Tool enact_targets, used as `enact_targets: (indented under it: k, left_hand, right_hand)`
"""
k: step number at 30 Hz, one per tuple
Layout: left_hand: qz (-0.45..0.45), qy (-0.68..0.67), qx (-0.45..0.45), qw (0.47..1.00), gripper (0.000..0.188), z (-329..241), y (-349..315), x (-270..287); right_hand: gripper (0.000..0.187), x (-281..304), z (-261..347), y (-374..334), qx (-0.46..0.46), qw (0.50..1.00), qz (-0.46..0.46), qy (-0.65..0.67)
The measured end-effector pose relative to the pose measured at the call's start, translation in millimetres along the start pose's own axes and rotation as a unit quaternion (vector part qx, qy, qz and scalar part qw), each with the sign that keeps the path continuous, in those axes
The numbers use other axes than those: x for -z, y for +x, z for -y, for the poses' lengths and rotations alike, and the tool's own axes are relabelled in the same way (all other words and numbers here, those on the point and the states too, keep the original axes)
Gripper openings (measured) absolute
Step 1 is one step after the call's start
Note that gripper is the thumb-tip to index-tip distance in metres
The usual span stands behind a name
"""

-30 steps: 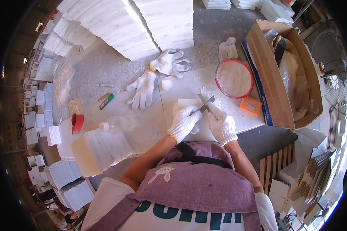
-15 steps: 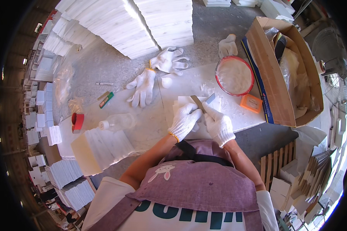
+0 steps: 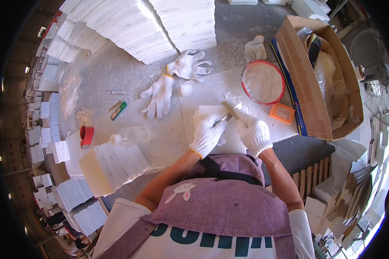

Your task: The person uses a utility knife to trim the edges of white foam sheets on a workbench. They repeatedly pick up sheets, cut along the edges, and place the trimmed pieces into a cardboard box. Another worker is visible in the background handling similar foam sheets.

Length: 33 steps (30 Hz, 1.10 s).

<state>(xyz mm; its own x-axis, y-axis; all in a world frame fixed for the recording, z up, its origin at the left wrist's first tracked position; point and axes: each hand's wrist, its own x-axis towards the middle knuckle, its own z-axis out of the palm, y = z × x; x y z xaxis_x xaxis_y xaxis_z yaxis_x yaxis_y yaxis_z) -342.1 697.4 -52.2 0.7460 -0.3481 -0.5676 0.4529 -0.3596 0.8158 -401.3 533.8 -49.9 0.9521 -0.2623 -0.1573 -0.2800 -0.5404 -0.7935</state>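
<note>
Both my hands wear white knit gloves and are raised over thin white square tiles [image 3: 231, 142] at the table's front. My left hand [image 3: 208, 133] is closed round the lower end of a narrow shiny metal blade [image 3: 238, 106], which slants up to the right. In my right hand [image 3: 253, 131], blurred by motion, is a flat grey-tan strip [image 3: 227, 105], perhaps another blade, slanting up to the left. The two cross between my hands; the strip passes over the blade. Their gripped ends are hidden by my fingers.
Right of my hands are a red-rimmed round dish of white powder [image 3: 263, 83], an orange box [image 3: 282, 113] and a large cardboard box [image 3: 315, 82]. Leftward lie loose gloves [image 3: 161, 97], a clear bottle [image 3: 134, 135], a red tape roll [image 3: 87, 137] and stacked tiles [image 3: 116, 166].
My right hand has moved to the right, drawing its strip rightward across the blade. My left hand and its blade have stayed nearly in place.
</note>
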Motion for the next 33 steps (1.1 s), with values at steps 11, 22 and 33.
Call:
enact_targets:
  k: [11, 22, 33]
  left_hand:
    - [-0.016, 0.001, 0.005, 1.000, 0.023, 2.8, -1.4, -3.3]
    - [-0.008, -0.035, -0.014, 0.999, 0.021, 3.9, -3.8, -4.7]
    - [-0.014, 0.001, -0.023, 1.000, 0.021, 3.6, -2.2, -2.9]
  right_hand:
    - [0.035, 14.5, -0.8, -0.2, -0.031, 0.999, 0.043, -0.014]
    - [0.035, 18.6, -11.5, 12.6, -0.005, 1.000, -0.030, -0.006]
    - [0.036, 23.0, 12.8, -2.6, 0.016, 0.999, 0.048, -0.017]
